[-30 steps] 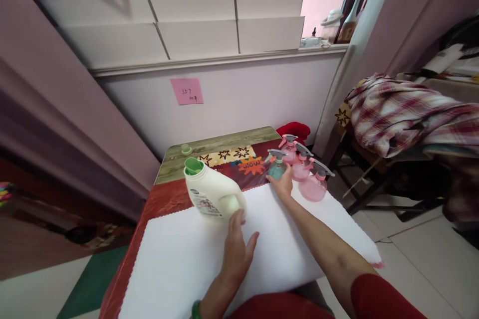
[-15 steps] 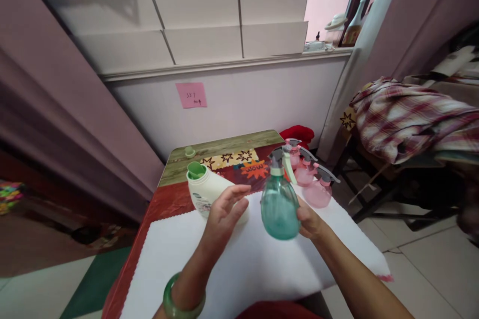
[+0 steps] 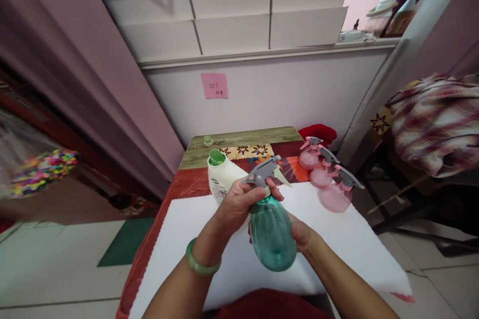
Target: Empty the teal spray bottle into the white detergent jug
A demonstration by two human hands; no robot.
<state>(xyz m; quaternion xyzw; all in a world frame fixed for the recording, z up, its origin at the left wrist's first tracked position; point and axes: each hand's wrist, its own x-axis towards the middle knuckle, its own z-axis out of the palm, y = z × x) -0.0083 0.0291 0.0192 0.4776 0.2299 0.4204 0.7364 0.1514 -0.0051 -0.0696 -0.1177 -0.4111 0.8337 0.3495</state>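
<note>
A teal, see-through spray bottle [image 3: 273, 234] with a grey trigger head is held tilted above the white cloth [image 3: 179, 239]. My left hand [image 3: 243, 199], with a green bangle at its wrist, is wrapped round the neck just under the grey head. Lower down, my right hand [image 3: 299, 234] grips the bottle's body from the right side; some of its fingers are hidden behind the bottle. Just behind my left hand stands a cream jug-like bottle [image 3: 220, 179] with a green spout, its lower part partly covered by my hand.
Several things stand on the table: pink spray bottles [image 3: 335, 197] with grey heads at the right, and a small green cap [image 3: 208, 140] at the far left. A red cloth item [image 3: 320, 134] lies beyond the back right corner. Plaid fabric [image 3: 434, 124] is heaped to the right.
My left hand has moved from open beside the cream bottle onto the spray bottle's neck. The spray bottle has tilted and come lower. The view has shifted left.
</note>
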